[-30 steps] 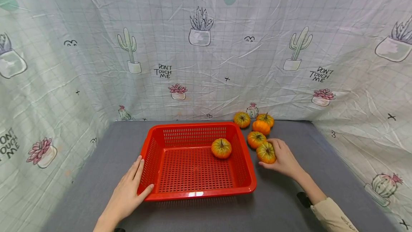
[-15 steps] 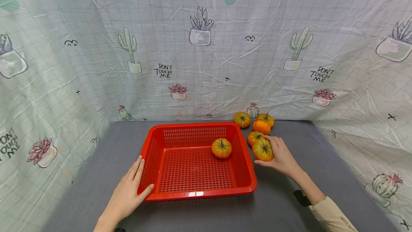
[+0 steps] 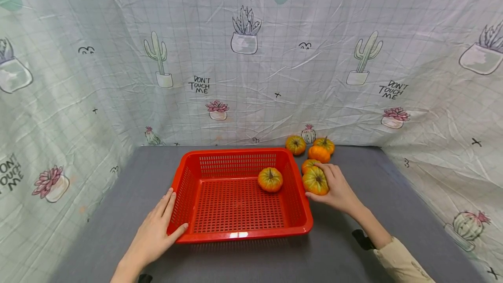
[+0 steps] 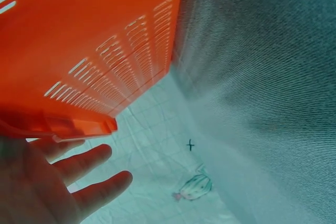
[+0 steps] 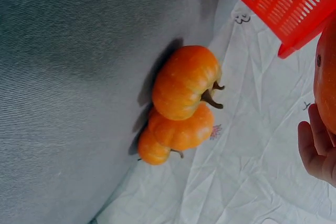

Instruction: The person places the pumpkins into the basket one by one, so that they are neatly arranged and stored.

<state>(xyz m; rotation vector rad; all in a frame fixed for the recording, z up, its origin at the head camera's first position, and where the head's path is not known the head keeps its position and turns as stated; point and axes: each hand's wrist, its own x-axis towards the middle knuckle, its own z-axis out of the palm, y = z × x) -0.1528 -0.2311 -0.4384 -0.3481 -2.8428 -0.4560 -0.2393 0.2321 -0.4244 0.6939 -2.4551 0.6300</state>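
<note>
My right hand point(image 3: 337, 188) grips a small orange-green pumpkin point(image 3: 315, 181) from its right side, thumb below and fingers above. This pumpkin is beside the right rim of a red plastic basket point(image 3: 239, 235) and overlaps another pumpkin point(image 3: 309, 165) behind it. In the right wrist view the gripped pumpkin point(image 5: 326, 77) shows at the right edge, off the cloth. My left hand point(image 3: 154, 230) rests at the basket's left rim, its fingers straight and thumb over the front left corner. From the left wrist, the fingers point(image 4: 102, 190) appear extended under the rim. One pumpkin point(image 3: 270, 180) lies inside the basket.
Behind the basket's right corner stand three more pumpkins, one at left point(image 3: 295, 145), one at back point(image 3: 324, 145) and a brighter orange one point(image 3: 319, 154) in front. A grey cloth point(image 3: 251, 265) covers the table. A cactus-print curtain point(image 3: 196, 121) closes off the back and sides.
My right hand has lifted the pumpkin and carried it left and slightly up, toward the basket's right rim. The left hand has stayed at the basket's left side.
</note>
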